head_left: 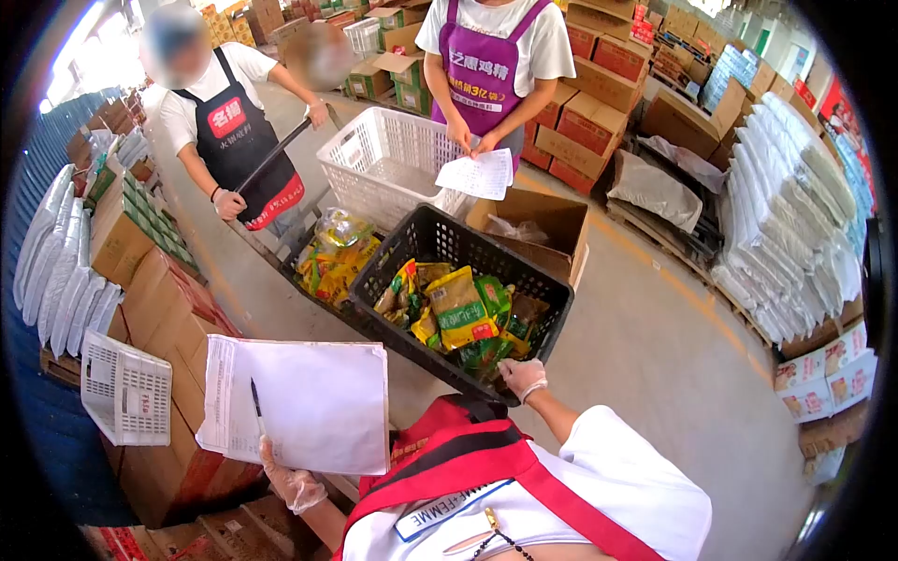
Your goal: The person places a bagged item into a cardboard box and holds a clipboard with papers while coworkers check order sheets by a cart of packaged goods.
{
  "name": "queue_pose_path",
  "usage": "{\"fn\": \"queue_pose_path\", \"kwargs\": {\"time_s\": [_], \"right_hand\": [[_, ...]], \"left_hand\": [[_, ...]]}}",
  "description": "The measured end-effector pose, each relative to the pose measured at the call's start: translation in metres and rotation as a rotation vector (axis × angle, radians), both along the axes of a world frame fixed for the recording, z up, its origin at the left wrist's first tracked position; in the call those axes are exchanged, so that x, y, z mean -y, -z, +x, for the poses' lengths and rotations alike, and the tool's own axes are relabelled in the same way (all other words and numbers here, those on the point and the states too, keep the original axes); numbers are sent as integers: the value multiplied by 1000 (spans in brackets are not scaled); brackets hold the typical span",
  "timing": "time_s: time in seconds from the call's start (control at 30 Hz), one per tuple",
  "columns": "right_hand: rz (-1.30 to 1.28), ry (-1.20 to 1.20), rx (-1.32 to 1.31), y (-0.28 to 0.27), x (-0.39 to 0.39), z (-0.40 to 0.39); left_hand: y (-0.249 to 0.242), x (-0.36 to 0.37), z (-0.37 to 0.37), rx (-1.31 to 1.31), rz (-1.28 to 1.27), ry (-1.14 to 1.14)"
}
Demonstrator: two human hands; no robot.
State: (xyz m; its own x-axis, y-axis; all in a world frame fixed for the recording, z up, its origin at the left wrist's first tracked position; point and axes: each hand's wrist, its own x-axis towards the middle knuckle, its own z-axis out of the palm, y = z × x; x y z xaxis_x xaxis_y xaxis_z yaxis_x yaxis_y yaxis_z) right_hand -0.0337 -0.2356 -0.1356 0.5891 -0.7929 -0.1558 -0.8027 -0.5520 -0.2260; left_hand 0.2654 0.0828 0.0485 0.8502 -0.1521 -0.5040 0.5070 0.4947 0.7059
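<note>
My left hand (292, 481), in a clear plastic glove, is closed on the lower edge of a clipboard with white papers (318, 402). A dark-tipped pen (257, 402) lies across the sheet, its lower end by my fingers. Also gloved, my right hand (524, 377) is closed on the near right rim of a black plastic crate (421, 351). Inside the crate lie several yellow and green food packets (460, 309). Beyond its left side, another black crate (292, 260) holds yellow packets (339, 266).
A person in a dark apron (229, 122) grips a cart handle (273, 154). Another, in a purple apron (482, 65), holds papers (477, 175) beside a white crate (374, 140). An open carton (533, 234) adjoins the black crate. Stacked cartons (168, 309) and white sacks (786, 206) flank the floor.
</note>
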Motion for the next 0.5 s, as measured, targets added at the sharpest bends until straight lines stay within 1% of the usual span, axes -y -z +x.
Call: {"fn": "queue_pose_path", "kwargs": {"time_s": [0.03,0.13,0.47,0.5], "right_hand": [[-12,-12,-8,1,1,0],[-35,-10,27,2,1,0],[-30,-8,17,-1,0,1],[-29,3,21,-2,-1,1]], "left_hand": [[4,-1,3,-19,16,-30],[-9,10,-4,3,41,-21],[1,4,4,45,44,-17],[3,-2,5,3,-16,38]]}}
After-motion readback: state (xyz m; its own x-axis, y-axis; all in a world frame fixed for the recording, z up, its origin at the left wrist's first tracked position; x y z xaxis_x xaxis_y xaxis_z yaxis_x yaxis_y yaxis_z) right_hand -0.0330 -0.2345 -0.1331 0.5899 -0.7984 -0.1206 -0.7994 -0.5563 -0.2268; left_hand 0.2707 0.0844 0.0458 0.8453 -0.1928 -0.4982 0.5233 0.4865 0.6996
